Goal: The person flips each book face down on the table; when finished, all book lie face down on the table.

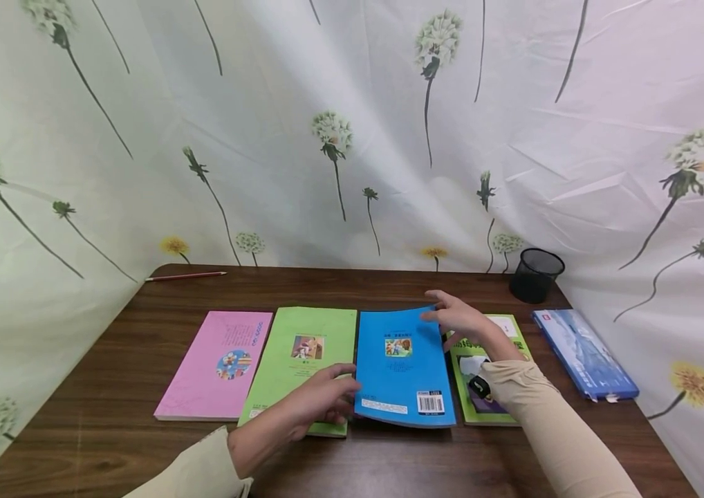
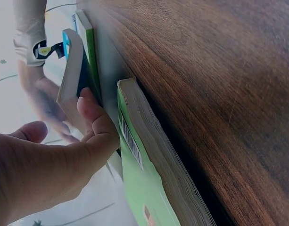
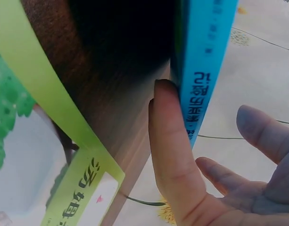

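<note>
A blue paperback book [image 1: 398, 387] lies between my hands, its edges lifted off the table. At its lower left edge is my left hand [image 1: 321, 401]. In the left wrist view the bent fingers [image 2: 94, 113] touch the book's underside, and the thumb stands apart. My right hand [image 1: 460, 321] is at the upper right corner. One straight finger [image 3: 172, 150] presses against the blue spine [image 3: 205, 80] in the right wrist view, with the thumb away from it. Left of the blue book lies a green book [image 1: 274, 366]; on the right, a yellow-green book [image 1: 492, 416] is partly covered by my right arm.
A pink book [image 1: 202, 377] lies at the far left. Farther right are a blue-and-white flat box [image 1: 585, 353] and a black mesh pen holder [image 1: 535, 277]. A pencil [image 1: 187, 276] lies along the back edge of the wooden table [image 1: 109, 429], before a dandelion-print curtain [image 1: 265, 173].
</note>
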Action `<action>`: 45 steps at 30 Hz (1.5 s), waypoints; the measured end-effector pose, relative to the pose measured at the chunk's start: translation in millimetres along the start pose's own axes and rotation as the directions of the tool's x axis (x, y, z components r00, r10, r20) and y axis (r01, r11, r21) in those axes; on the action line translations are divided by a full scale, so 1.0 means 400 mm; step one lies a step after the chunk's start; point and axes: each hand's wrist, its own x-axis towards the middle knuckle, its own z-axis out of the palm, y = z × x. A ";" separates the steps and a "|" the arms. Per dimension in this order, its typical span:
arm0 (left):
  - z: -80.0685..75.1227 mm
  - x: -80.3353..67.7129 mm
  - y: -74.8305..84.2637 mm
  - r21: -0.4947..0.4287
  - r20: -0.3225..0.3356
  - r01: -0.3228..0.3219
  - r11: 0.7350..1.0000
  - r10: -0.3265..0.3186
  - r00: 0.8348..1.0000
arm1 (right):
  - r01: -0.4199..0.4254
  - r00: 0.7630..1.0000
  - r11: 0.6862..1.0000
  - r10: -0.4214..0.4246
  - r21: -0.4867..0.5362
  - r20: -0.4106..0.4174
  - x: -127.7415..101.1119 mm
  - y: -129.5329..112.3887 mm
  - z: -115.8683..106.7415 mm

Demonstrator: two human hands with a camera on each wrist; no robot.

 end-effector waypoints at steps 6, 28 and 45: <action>-0.001 -0.001 -0.004 0.001 0.007 0.014 1.000 -0.014 1.000 | -0.020 1.000 1.000 0.020 -0.004 0.007 0.009 0.013 0.009; 0.001 -0.011 -0.003 -0.005 0.056 0.016 1.000 -0.016 0.998 | -0.042 0.999 0.999 0.042 -0.033 -0.020 0.020 0.030 0.020; 0.003 -0.016 0.002 -0.024 0.081 0.030 0.999 -0.028 0.996 | -0.039 0.999 0.995 0.036 -0.091 -0.037 0.016 0.019 0.023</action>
